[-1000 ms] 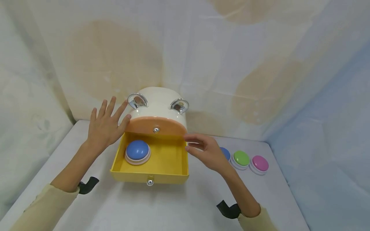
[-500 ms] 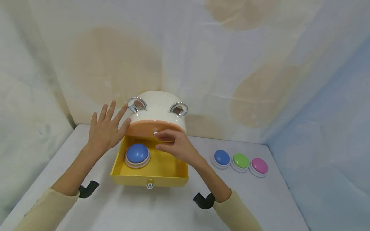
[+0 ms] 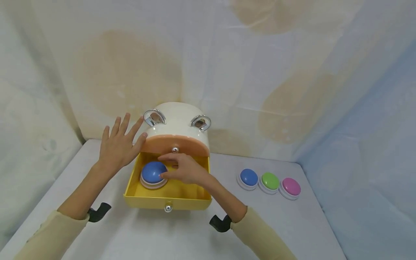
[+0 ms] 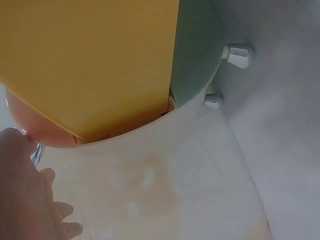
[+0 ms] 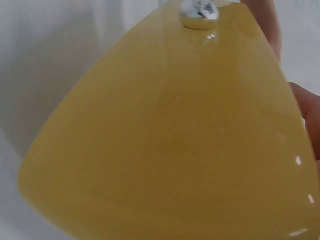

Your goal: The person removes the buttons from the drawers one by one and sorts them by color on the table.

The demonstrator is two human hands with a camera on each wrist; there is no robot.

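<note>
A white rounded cabinet (image 3: 177, 115) stands at the back of the table with its yellow drawer (image 3: 182, 202) pulled out. Inside the drawer, at the left, lies a blue dome button (image 3: 150, 172). My right hand (image 3: 183, 169) reaches into the drawer, its thumb and forefinger curled round the button's right side. My left hand (image 3: 118, 144) lies flat, fingers spread, against the cabinet's left side beside the orange drawer front (image 3: 190, 142). The right wrist view is filled by the yellow drawer front (image 5: 165, 140) and its silver knob (image 5: 199, 10).
Three dome buttons sit in a row on the grey table (image 3: 162, 234) to the right of the cabinet: blue (image 3: 248, 177), green (image 3: 271, 181), pink (image 3: 290, 186). A draped cloth backdrop closes in the table. In the left wrist view a green drawer front (image 4: 195, 50) shows below the yellow one.
My right hand moved left from the drawer's right wall, past the orange drawer's knob, down into the yellow drawer onto the blue button. The left hand stayed against the cabinet.
</note>
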